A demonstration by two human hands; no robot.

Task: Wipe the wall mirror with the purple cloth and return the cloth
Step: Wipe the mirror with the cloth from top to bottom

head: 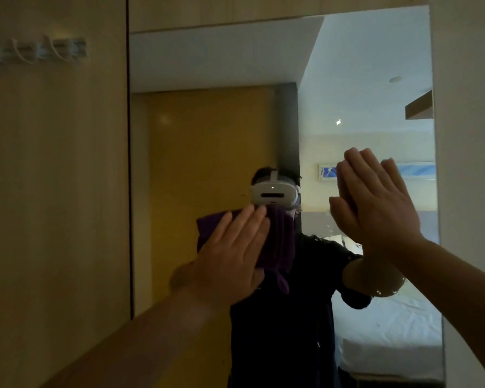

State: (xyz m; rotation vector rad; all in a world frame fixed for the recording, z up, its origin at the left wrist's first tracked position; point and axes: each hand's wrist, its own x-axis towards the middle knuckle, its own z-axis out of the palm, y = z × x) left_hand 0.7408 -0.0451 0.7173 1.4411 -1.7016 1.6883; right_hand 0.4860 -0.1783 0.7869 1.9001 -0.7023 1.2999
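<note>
Purple cloth (280, 242), just one, is pressed flat against the wall mirror (221, 121) under my left hand (230, 259), fingers spread. My right hand (375, 203) rests open-palmed near the mirror's right edge, holding nothing; clear glass lies above both.

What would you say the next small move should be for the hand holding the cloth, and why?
Probably slide the left hand and the purple cloth it presses flat on the mirror sideways toward the right hand. Small specks show on the glass just below that open right hand, which lies flat near the mirror's right edge, and the cloth has not reached them.
</note>
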